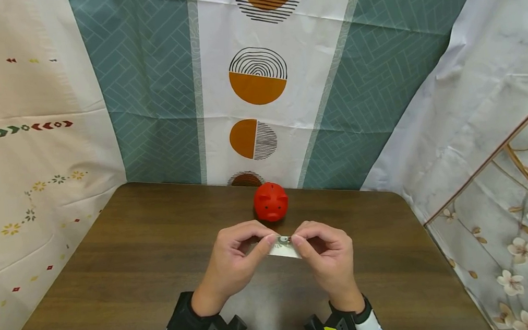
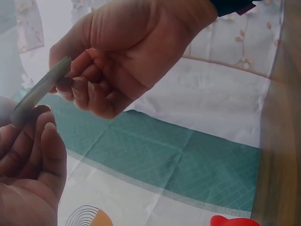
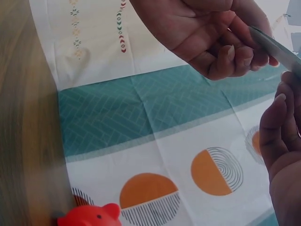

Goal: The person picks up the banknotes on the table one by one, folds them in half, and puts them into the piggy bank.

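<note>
My left hand (image 1: 235,261) and my right hand (image 1: 329,253) are raised close together over the table. Between thumbs and fingertips they pinch the two ends of a folded banknote (image 1: 284,249), pale with greenish-grey print. Seen edge-on in the left wrist view, the banknote (image 2: 41,89) looks like a narrow folded strip. The other fingers of both hands curl in loosely beneath it. Just beyond the hands, a red piggy bank (image 1: 271,202) stands on the table, its face toward me and a dark slot on its top.
The brown wooden table (image 1: 114,283) reaches back to a hanging cloth (image 1: 154,91) with green panels and orange circles. Patterned cloth (image 1: 34,180) hangs at the left, and white flowered cloth (image 1: 506,191) at the right. Both wrists wear black bands with small cameras.
</note>
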### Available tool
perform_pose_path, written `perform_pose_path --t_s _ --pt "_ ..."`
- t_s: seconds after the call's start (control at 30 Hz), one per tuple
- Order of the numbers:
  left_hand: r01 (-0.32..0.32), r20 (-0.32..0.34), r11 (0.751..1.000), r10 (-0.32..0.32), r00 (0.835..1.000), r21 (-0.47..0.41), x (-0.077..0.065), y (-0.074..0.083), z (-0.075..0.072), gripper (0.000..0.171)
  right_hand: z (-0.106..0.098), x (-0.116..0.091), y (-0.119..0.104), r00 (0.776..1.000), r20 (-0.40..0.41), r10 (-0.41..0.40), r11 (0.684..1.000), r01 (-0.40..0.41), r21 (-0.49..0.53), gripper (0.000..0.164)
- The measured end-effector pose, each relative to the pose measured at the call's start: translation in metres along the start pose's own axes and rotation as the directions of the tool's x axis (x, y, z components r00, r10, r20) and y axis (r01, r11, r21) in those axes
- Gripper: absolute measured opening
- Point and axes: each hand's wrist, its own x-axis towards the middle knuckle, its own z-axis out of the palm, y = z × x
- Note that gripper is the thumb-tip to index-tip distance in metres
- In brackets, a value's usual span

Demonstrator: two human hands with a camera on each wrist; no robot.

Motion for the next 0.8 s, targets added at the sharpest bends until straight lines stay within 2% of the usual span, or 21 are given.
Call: perform_pose_path --t_s 0.2,0.5,0.63,0.8 --pt "0.017 -0.019 1.000 -0.017 1.000 -0.007 -0.0004 -0.0002 -0.0031 0.019 -0.0026 0.0003 -0.0011 1.000 -0.013 0.011 1.000 -0.011 0.006 0.015" --pt "-0.020 -0.042 1.000 0.019 0.999 -0.024 -0.0004 -0.0008 -0.0044 0.021 -0.0033 0.0001 0.0008 1.000 -0.013 0.004 0.999 -0.004 0.034 0.013" --pt "-0.025 -0.033 0.999 0.024 0.999 -0.023 -0.0006 -0.0010 -0.0040 0.021 -0.0043 -0.0003 0.0015 1.000 -0.013 -0.006 0.999 0.006 0.033 0.013" --pt "0.005 -0.014 0.999 -0.006 1.000 -0.042 -0.0008 -0.0002 -0.0030 0.019 -0.0033 -0.0005 0.0006 1.000 -0.014 -0.005 0.999 0.006 0.045 0.012"
